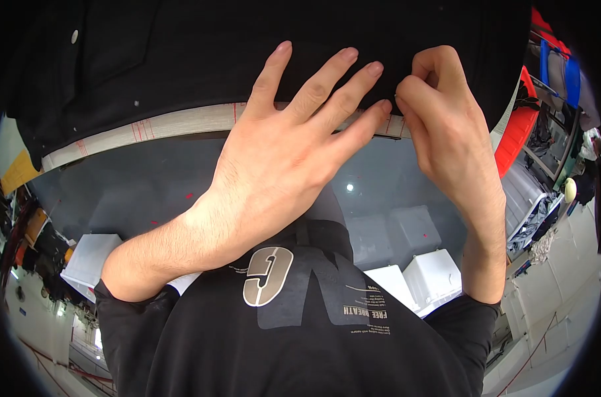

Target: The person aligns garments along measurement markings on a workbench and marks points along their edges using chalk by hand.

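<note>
A black garment (194, 59) lies spread over a pale table edge (122, 135) with red marks on it. My left hand (294, 126) rests palm down on the garment near its lower edge, fingers spread and nothing held. Just to its right, my right hand (442, 106) is pinched closed at the edge of the black cloth. Its fingertips are curled in, and whatever lies between them is too small to make out.
White boxes (432, 278) stand on the floor below the table at the right, another white box (92, 261) at the left. Beyond the table's right end are a red plastic container (518, 135) and a blue item (571, 83).
</note>
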Demonstrator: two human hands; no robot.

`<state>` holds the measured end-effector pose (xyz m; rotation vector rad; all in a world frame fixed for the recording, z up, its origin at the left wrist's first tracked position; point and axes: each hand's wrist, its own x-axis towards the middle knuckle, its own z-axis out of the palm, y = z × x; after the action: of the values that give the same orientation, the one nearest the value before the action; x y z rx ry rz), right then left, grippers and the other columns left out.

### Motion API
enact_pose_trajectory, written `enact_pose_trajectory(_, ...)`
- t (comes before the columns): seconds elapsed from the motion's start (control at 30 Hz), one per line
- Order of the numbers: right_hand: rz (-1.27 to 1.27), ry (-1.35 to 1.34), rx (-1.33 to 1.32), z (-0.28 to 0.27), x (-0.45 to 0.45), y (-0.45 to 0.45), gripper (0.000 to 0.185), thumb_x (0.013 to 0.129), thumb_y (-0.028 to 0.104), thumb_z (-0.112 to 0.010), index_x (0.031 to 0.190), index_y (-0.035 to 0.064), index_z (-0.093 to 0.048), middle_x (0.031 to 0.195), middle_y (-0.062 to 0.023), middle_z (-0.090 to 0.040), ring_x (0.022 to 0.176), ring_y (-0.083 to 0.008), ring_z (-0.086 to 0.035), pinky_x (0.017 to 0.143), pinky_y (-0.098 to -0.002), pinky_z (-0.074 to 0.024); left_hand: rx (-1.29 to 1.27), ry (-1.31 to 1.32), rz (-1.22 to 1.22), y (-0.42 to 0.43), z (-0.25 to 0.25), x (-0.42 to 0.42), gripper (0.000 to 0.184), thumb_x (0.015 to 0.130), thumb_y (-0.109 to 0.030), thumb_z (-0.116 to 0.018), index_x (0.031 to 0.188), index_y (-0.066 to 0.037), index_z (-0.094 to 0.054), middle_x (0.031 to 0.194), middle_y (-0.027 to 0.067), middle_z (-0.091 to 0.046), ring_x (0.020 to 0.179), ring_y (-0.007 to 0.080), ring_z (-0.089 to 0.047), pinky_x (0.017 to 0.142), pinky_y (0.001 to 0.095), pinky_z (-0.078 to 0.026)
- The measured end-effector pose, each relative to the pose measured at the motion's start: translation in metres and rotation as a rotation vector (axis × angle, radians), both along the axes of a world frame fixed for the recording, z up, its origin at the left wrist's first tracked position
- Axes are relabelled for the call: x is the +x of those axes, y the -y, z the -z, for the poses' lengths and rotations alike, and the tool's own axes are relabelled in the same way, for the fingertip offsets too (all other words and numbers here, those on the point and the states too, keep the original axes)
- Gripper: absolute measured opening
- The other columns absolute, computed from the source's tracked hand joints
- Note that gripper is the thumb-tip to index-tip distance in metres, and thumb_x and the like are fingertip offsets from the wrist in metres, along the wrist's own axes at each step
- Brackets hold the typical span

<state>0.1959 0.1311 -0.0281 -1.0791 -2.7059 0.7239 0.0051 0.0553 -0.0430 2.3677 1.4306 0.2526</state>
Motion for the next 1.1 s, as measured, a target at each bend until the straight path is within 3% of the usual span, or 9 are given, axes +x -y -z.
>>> enact_pose_trajectory(0.3, 0.204, -0.172, -0.014, -0.014, 0.047, -0.01, 0.01, 0.078, -0.01, -0.058, 0.084, -0.0025, -0.055, 0.103, -0.0133, -0.053, 0.088, -0.0238, -0.056, 0.075, -0.0291, -0.0446, -0.035, 0.037, 0.007, -0.003, -0.004, -0.001, 0.06, 0.072, 0.003, -0.06, 0.128, -0.017, -0.056, 0.143, 0.0056, -0.044, 0.135, 0.0264, -0.039, 0.109, 0.0567, -0.028)
enact_pose_trajectory(0.37, 0.267, -0.179, -0.123, -0.014, 0.069, -0.006, 0.004, 0.086, -0.003, -0.052, 0.088, -0.0029, -0.056, 0.107, -0.0132, -0.054, 0.095, -0.0218, -0.057, 0.083, -0.0299, -0.0437, -0.021, 0.043, 0.007, -0.004, -0.005, -0.001, 0.06, 0.07, 0.003, -0.062, 0.127, -0.016, -0.057, 0.14, 0.0068, -0.047, 0.133, 0.0276, -0.041, 0.109, 0.0562, -0.029)
enact_pose_trajectory(0.4, 0.298, -0.217, -0.21, -0.011, 0.077, -0.003, 0.009, 0.091, 0.001, -0.048, 0.09, -0.0032, -0.056, 0.111, -0.013, -0.054, 0.098, -0.0202, -0.057, 0.088, -0.0315, -0.0435, -0.019, 0.043, 0.011, -0.005, -0.006, -0.001, 0.06, 0.07, 0.003, -0.062, 0.127, -0.016, -0.057, 0.14, 0.0068, -0.047, 0.133, 0.0276, -0.041, 0.109, 0.0562, -0.029)
enact_pose_trajectory(0.5, 0.358, -0.279, -0.312, -0.003, 0.09, 0.003, 0.013, 0.094, 0.004, -0.046, 0.091, -0.0032, -0.056, 0.114, -0.0138, -0.055, 0.101, -0.0201, -0.058, 0.089, -0.0316, -0.0427, -0.017, 0.06, 0.021, -0.01, -0.008, -0.001, 0.057, 0.068, 0.002, -0.064, 0.123, -0.013, -0.058, 0.136, 0.0094, -0.05, 0.13, 0.0295, -0.044, 0.107, 0.0553, -0.032)
enact_pose_trajectory(0.73, 0.435, -0.341, -0.448, -0.001, 0.101, -0.002, 0.016, 0.095, 0.007, -0.046, 0.094, -0.0037, -0.058, 0.116, -0.0141, -0.057, 0.103, -0.0194, -0.057, 0.09, -0.0306, -0.0421, -0.025, 0.33, 0.056, -0.031, -0.004, 0.048, 0.052, 0.072, -0.002, -0.068, 0.121, -0.008, -0.055, 0.135, 0.0118, -0.049, 0.126, 0.0327, -0.046, 0.103, 0.0553, -0.036)
enact_pose_trajectory(0.83, 0.395, -0.364, -0.441, -0.001, 0.095, -0.004, 0.015, 0.093, 0.005, -0.047, 0.093, -0.0038, -0.059, 0.117, -0.0137, -0.057, 0.102, -0.0178, -0.055, 0.088, -0.0283, -0.042, 0.007, 0.189, 0.12, -0.035, -0.001, 0.069, 0.05, 0.077, -0.01, -0.069, 0.125, -0.011, -0.055, 0.141, 0.007, -0.045, 0.131, 0.0301, -0.04, 0.103, 0.0583, -0.034)
enact_pose_trajectory(0.87, 0.41, -0.415, -0.415, 0.001, 0.093, -0.003, 0.008, 0.091, -0.001, -0.051, 0.089, -0.004, -0.058, 0.111, -0.0108, -0.057, 0.095, -0.0173, -0.058, 0.082, -0.0263, -0.0444, 0.008, 0.201, 0.128, -0.035, -0.001, 0.073, 0.05, 0.077, -0.01, -0.069, 0.125, -0.011, -0.055, 0.141, 0.007, -0.045, 0.131, 0.0301, -0.04, 0.103, 0.0583, -0.034)
enact_pose_trajectory(0.97, 0.366, -0.305, -0.327, -0.004, 0.101, -0.011, 0.004, 0.089, -0.001, -0.053, 0.089, -0.003, -0.058, 0.107, -0.0117, -0.056, 0.091, -0.0197, -0.058, 0.079, -0.0284, -0.0455, 0.005, 0.066, 0.112, -0.035, -0.003, 0.081, 0.054, 0.076, -0.012, -0.071, 0.127, -0.018, -0.056, 0.14, 0.0031, -0.045, 0.133, 0.0277, -0.038, 0.106, 0.0572, -0.032)
enact_pose_trajectory(1.1, 0.278, -0.119, -0.188, -0.007, 0.098, -0.013, 0.004, 0.085, -0.004, -0.055, 0.088, -0.0016, -0.057, 0.113, -0.0126, -0.051, 0.088, -0.0192, -0.053, 0.076, -0.0291, -0.0445, 0.019, 0.009, 0.129, -0.038, -0.007, 0.088, 0.052, 0.076, -0.012, -0.07, 0.126, -0.02, -0.057, 0.141, 0.0027, -0.045, 0.133, 0.0266, -0.038, 0.106, 0.0574, -0.031)
